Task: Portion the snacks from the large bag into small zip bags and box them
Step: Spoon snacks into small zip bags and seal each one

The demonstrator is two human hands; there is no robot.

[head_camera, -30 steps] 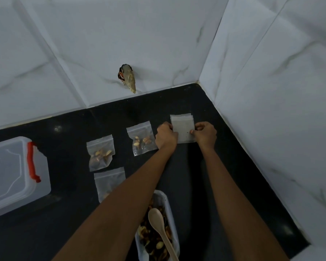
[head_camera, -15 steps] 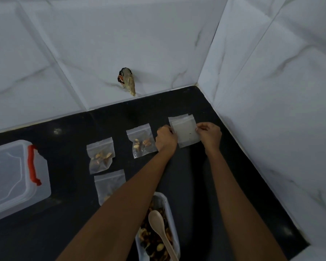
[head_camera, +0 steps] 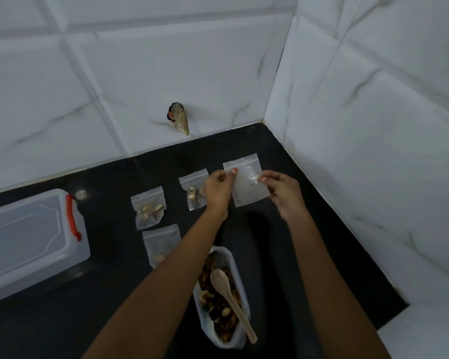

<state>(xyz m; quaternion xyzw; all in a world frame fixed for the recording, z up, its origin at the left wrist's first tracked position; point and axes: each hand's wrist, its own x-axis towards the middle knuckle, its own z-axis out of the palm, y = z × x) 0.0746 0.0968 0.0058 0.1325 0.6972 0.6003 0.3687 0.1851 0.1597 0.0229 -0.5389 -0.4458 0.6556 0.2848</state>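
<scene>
Wooden spoon (head_camera: pixel 228 299) rests in the large bag (head_camera: pixel 201 317) of snacks (head_camera: pixel 210 299) at the near edge of the counter (head_camera: pixel 309 229), and no hand touches it. Further in, three filled bags (head_camera: pixel 147 211) lie flat, one beside the left forearm and two behind it. The box (head_camera: pixel 31 242) stands at the left edge, its lid on as it seems.

Toward the back right corner, the empty bag (head_camera: pixel 248 185) has changed. One second ago it lay square and flat between the hands; now it is tilted and seems lifted a little. The left hand (head_camera: pixel 218 187) and the right hand (head_camera: pixel 283 193) are apart, each pinching one side of it just under the zip.

Probably the mouth is about to be pulled open, so a fourth portion begins. Nothing is boxed yet.
</scene>
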